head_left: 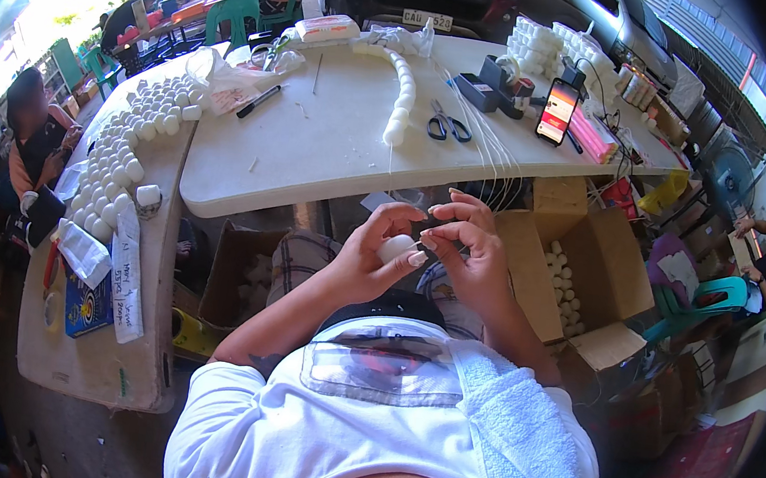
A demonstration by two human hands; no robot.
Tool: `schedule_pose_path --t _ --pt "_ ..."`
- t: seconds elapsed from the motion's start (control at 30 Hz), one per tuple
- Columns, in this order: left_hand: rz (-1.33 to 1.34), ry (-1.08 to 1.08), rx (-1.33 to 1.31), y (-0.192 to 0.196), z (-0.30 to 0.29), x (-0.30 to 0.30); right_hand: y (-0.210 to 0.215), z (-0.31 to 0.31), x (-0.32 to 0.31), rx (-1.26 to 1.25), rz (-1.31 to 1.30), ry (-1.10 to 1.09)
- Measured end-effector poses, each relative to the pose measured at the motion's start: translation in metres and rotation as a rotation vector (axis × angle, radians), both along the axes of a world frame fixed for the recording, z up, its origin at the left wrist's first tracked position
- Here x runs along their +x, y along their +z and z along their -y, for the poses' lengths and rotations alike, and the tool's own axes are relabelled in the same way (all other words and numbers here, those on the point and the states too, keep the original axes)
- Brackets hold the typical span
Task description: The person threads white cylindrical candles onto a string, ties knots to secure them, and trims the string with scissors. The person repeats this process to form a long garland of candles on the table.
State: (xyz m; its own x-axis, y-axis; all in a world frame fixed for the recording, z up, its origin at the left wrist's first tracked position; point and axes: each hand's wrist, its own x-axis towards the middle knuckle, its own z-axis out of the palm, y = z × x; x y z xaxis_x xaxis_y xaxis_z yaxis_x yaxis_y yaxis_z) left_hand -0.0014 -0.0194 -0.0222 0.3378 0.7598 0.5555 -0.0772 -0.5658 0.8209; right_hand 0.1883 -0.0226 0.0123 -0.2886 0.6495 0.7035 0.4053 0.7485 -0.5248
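Over my lap, just off the table's near edge, my left hand (382, 244) is closed round a white, rounded foam piece (395, 248). My right hand (468, 248) sits close beside it, thumb and fingers pinched near the piece's right end. Something thin seems to be between those fingertips, but it is too small to make out. On the table ahead lies a curved string of similar white foam pieces (401, 101), with a thin strand hanging from its near end. Several thin white wires (496, 144) trail over the table edge to the right of it.
White foam pieces (113, 183) cover the left table. Black-handled scissors (449, 126), a marker (258, 102), a tape dispenser (508, 84) and a lit phone (557, 111) lie on the white table (317, 153). A cardboard box (617, 273) stands at right. Other people sit farther off.
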Motion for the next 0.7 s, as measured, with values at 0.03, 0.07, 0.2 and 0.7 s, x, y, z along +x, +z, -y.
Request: schedule_pose_path --t 0.03,0.07,0.2,0.7 --pt "-0.016 0.003 -0.037 -0.001 -0.001 0.001 0.002 0.001 0.0 0.034 0.035 -0.019" --pt "-0.025 0.013 -0.065 -0.002 -0.002 0.002 0.005 0.002 0.001 0.072 0.071 -0.042" --pt "-0.037 0.033 -0.046 -0.007 0.0 0.008 0.011 0.004 0.003 -0.029 0.012 0.005" --pt "-0.327 0.094 0.099 0.002 0.001 0.009 0.012 0.006 0.007 0.131 0.37 -0.102"
